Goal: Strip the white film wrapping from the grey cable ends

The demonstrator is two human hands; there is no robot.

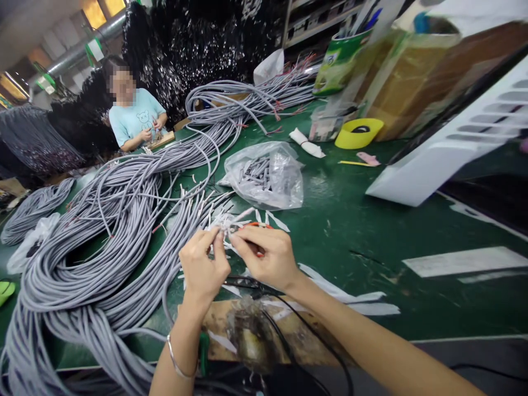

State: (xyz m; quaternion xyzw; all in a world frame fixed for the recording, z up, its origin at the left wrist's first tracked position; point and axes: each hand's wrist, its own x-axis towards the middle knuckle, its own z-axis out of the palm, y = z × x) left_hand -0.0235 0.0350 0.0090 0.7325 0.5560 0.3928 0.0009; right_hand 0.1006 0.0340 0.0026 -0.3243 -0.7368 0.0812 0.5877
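Note:
My left hand (205, 267) is closed in a pinch, thumb against forefinger, palm turned inward. Facing it, my right hand (268, 256) pinches too, its fingertips almost meeting the left ones. Something small and whitish lies between the fingertips, too blurred to name. Just behind them is a scatter of white strips (278, 221). An orange-handled tool (259, 224) shows partly behind my right fingers. Grey cables (181, 220) with pale stripped ends lie left of my left hand, one running close by its wrist. Below the hands, a wooden board (305, 330) bears a worn, grimy metal device (251, 338).
A clear plastic bag (289, 184) of short grey pieces lies beyond my hands. Large cable coils (91, 231) cover the left side. A yellow tape ring (346, 140), green container (340, 63) and white slotted panel (433, 159) stand right. Another person (138, 118) sits across.

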